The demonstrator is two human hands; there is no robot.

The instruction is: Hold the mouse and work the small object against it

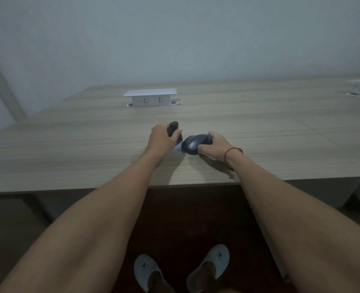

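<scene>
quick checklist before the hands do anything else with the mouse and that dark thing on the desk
1. Right hand has a firm hold on the mouse: ok, fingers curl round its right side.
2. Left hand has a firm hold on the dark object: ok, fingers wrap it, top end sticking out.
3. What the dark object is: cannot tell, mostly hidden by the hand.
4. White scrap under the mouse lies free: cannot tell, only a corner shows.
5. Both things well in from the desk's near edge: ok.
6. Socket box is out of the hands' way: ok, it stands farther back.
</scene>
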